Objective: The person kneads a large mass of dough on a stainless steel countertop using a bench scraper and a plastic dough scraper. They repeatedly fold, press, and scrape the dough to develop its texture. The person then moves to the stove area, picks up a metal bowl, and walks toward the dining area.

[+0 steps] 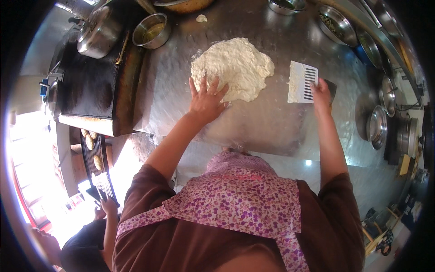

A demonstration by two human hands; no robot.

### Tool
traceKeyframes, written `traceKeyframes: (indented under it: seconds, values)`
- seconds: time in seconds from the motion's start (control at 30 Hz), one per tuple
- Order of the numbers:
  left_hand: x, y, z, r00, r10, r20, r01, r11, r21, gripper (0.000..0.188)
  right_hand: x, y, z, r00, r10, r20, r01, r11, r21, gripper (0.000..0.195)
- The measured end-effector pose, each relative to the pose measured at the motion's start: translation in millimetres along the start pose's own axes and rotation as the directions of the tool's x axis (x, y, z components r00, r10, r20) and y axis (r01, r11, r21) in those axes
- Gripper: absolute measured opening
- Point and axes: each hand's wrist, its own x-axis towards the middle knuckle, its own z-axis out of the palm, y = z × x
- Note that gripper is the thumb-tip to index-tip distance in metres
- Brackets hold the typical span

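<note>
A broad, uneven slab of pale dough point(238, 68) lies on the stainless steel worktop point(251, 119). My left hand point(206, 102) rests with spread fingers on the dough's lower left edge, palm down, gripping nothing. To the right of the dough, my right hand point(321, 95) holds a white plastic dough scraper point(300, 81) with a row of slots; dough clings to its left edge. The scraper is apart from the slab. A small scrap of dough point(201, 18) sits near the far side of the worktop.
At left stand a black griddle point(88, 78), a lidded metal pot point(98, 34) and a steel bowl of yellowish liquid point(151, 31). Steel bowls point(336, 25) line the right side, with an empty-looking one point(378, 127) nearer. Another person point(88, 241) stands lower left beside a rack point(97, 159) holding breads.
</note>
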Motion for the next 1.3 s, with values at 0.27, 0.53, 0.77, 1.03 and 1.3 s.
traceKeyframes:
  seconds: [0.27,0.53,0.77,1.03,1.3]
  values:
    - [-1,-2,-33,0.928,0.074,-0.365,-0.156,0.967,-0.199,0.063,-104,-31,-32,0.967,-0.254,-0.034,0.249,0.963,-0.104,0.047]
    - [7,-37,40,0.988,0.136,0.067,-0.126,0.983,-0.134,0.073,-247,1,-87,0.982,-0.039,-0.187,-0.017,0.958,-0.287,0.044]
    - [10,-3,-2,0.990,0.139,0.013,-0.139,0.983,0.121,0.068,-432,111,-170,0.857,0.192,-0.478,-0.374,0.869,-0.323,0.041]
    - [33,30,6,0.993,-0.049,-0.104,0.061,0.991,0.117,0.064,-674,262,-239,0.559,0.547,-0.623,-0.823,0.459,-0.334,0.035]
    - [49,119,-10,0.788,-0.461,-0.408,-0.051,0.611,-0.790,0.061,-715,331,-370,0.348,0.764,-0.544,-0.861,0.490,0.138,0.023]
